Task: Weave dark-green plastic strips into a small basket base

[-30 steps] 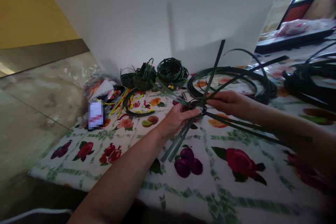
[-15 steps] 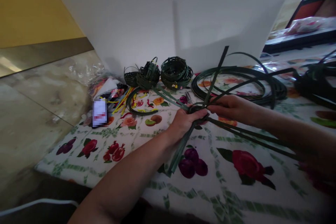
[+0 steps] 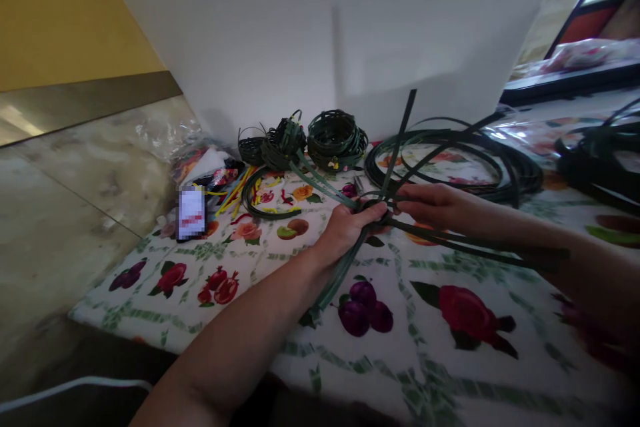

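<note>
Dark green flat strips [image 3: 400, 137] cross in a woven centre and fan out to several sides over the table. My left hand [image 3: 353, 223] is closed on this woven centre, its thumb pressed on top. Close by on the right, my right hand [image 3: 420, 203] pinches a strip at the edge of the weave, fingertips together. One bundle of strip ends points down toward me beneath my left forearm; others reach right under my right hand. The fingers' undersides and part of the weave are hidden.
Small woven green baskets [image 3: 336, 140] stand by the white wall. Strip coils [image 3: 525, 170] lie behind my right hand, another dark coil [image 3: 600, 160] at far right. Yellow and red strips [image 3: 245, 190], a phone [image 3: 192, 213] and plastic bags [image 3: 175, 147] are at left on the fruit-patterned tablecloth [image 3: 200, 333].
Both hands have shifted slightly left with the weave. The upright strip and the long one at right have swung to new angles. The right-hand strip ends have risen a little.
</note>
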A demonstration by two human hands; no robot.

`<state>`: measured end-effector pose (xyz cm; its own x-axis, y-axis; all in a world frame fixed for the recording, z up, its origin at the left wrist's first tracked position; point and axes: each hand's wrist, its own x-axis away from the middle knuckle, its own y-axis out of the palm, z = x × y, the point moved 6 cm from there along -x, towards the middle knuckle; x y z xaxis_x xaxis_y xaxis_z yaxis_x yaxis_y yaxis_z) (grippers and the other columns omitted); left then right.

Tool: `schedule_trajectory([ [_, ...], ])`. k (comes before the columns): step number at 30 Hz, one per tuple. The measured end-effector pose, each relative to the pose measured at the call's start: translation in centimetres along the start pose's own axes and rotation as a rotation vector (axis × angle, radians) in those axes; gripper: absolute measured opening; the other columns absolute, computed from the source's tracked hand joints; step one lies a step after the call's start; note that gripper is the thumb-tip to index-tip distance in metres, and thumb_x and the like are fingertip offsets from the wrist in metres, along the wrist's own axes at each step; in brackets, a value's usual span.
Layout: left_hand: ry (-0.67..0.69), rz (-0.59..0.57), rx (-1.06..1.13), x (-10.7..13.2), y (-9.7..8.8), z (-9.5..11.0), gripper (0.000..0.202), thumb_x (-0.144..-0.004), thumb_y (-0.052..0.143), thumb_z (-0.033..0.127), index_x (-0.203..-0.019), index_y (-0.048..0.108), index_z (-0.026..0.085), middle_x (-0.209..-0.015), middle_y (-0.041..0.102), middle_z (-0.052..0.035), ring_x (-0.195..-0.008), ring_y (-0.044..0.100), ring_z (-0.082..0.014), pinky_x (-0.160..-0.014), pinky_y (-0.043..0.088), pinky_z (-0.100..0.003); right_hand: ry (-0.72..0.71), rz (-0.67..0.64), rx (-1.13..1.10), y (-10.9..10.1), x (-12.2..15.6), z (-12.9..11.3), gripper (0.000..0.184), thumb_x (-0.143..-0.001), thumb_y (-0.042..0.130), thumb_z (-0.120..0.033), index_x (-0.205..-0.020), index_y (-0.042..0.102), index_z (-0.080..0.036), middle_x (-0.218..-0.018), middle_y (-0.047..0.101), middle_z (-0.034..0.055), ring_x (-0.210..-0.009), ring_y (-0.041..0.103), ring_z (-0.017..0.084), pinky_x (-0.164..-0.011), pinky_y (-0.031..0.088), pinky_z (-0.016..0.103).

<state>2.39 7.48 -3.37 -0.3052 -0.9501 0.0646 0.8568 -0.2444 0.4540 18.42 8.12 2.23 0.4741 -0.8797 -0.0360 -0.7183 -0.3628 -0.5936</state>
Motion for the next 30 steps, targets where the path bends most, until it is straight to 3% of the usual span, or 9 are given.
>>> schedule_trajectory([
  [4, -0.042, -0.016, 0.033, 0.1, 0.5, 0.2, 0.037, -0.079, 0.089, 0.046, -0.090, 0.073, 0.013, -0.092, 0.076, -0.0095, -0.089, 0.073, -0.0211, -0.080, 0.062, -0.033, 0.015, -0.036, -0.021, 0.1, 0.1, 0.3, 0.052, -0.084, 0.067, -0.075, -0.090, 0.065, -0.023, -0.078, 0.061, 0.0023, -0.068, 0.055, 0.018, -0.058, 0.042, 0.032],
  [8, -0.133, 0.008, 0.053, 0.1, 0.4, 0.6, 0.042, -0.091, 0.074, 0.056, -0.093, 0.074, 0.014, -0.095, 0.078, -0.0119, -0.093, 0.075, -0.0243, -0.080, 0.063, -0.034, 0.018, -0.017, -0.032, -0.3, -0.1, 1.2, 0.049, -0.087, 0.065, -0.072, -0.089, 0.063, -0.023, -0.071, 0.054, -0.0013, -0.060, 0.049, 0.014, -0.055, 0.039, 0.030],
  [14, -0.152, 0.044, -0.114, 0.0, -0.7, 0.6, 0.038, -0.083, 0.084, 0.050, -0.088, 0.071, 0.015, -0.085, 0.077, -0.0120, -0.078, 0.076, -0.0243, -0.067, 0.058, -0.030, 0.022, -0.005, -0.010, -0.4, -0.3, 1.9, 0.047, -0.087, 0.067, -0.069, -0.083, 0.061, -0.023, -0.063, 0.051, -0.0034, -0.053, 0.045, 0.011, -0.052, 0.036, 0.029],
  [17, -0.116, 0.071, -0.139, 0.1, -0.7, 0.4, 0.041, -0.079, 0.087, 0.051, -0.084, 0.067, 0.015, -0.082, 0.076, -0.0115, -0.076, 0.076, -0.0254, -0.063, 0.056, -0.030, 0.037, -0.046, 0.021, -0.3, -0.2, 1.4, 0.051, -0.087, 0.064, -0.073, -0.078, 0.060, -0.022, -0.064, 0.057, -0.0001, -0.055, 0.051, 0.015, -0.055, 0.040, 0.031],
  [21, -0.032, 0.127, -0.033, 0.4, -0.2, 0.7, 0.040, -0.077, 0.089, 0.046, -0.086, 0.064, 0.016, -0.087, 0.076, -0.0081, -0.089, 0.078, -0.0278, -0.067, 0.059, -0.031, -0.029, 0.026, 0.060, -0.4, 0.1, -0.2, 0.047, -0.090, 0.063, -0.069, -0.081, 0.062, -0.022, -0.076, 0.061, 0.0033, -0.068, 0.054, 0.018, -0.063, 0.044, 0.034],
  [24, -0.026, 0.148, 0.045, 0.6, 0.2, 0.8, 0.034, -0.081, 0.086, 0.041, -0.090, 0.064, 0.018, -0.090, 0.076, -0.0063, -0.095, 0.078, -0.0264, -0.074, 0.062, -0.032, -0.057, 0.079, -0.057, -0.1, 0.2, -0.7, 0.042, -0.093, 0.063, -0.065, -0.088, 0.062, -0.023, -0.079, 0.058, 0.0012, -0.070, 0.051, 0.017, -0.064, 0.043, 0.033],
  [30, -0.058, 0.078, 0.080, 1.0, 0.9, 1.5, 0.024, -0.090, 0.078, 0.036, -0.095, 0.068, 0.015, -0.085, 0.076, -0.0077, -0.074, 0.076, -0.0201, -0.078, 0.065, -0.035, -0.049, 0.079, -0.225, 0.2, -0.3, 1.1, 0.054, -0.090, 0.064, -0.074, -0.076, 0.052, -0.023, -0.062, 0.040, -0.0052, -0.054, 0.035, 0.010, -0.050, 0.027, 0.028],
])
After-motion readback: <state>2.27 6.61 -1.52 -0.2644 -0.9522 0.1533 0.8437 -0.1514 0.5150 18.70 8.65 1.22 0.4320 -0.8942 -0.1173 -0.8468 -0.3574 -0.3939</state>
